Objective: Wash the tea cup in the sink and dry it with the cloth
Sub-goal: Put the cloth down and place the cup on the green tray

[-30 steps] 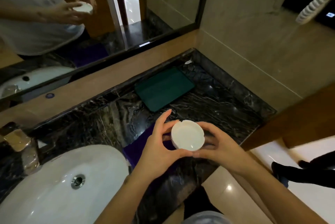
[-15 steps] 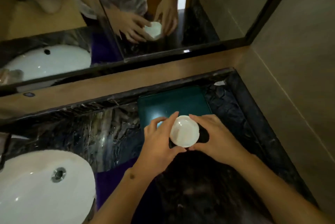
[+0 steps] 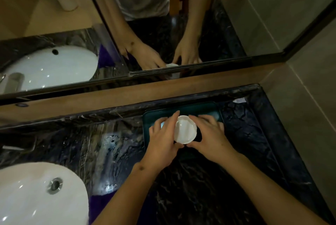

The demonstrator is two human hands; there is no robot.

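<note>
The white tea cup [image 3: 185, 129] is gripped between both hands, seen from above with its open mouth facing the camera. The left hand [image 3: 164, 140] is curled against its left side, forefinger raised along the far rim and thumb tucked under the near edge; the right hand [image 3: 209, 136] is wrapped round its right side, fingers spread over the far rim and thumb meeting the near edge.

Compared with half a second earlier, the cup is held further from the body and lower, over the dark green tray [image 3: 151, 121] at the far side of the counter, where before it was at the tray's near edge. Whether the cup touches the tray cannot be told. The grip of both hands is unchanged.

The tray lies on the black marble counter [image 3: 245, 143], close to the wooden ledge [image 3: 127, 97] under the mirror [image 3: 236, 24]. The white sink [image 3: 27, 197] is seen at the near left, well apart from the cup, with a purple cloth [image 3: 96, 204] just beside its right edge. In the mirror, both hands and the cup are reflected lower than before, partly cut off by the frame.
</note>
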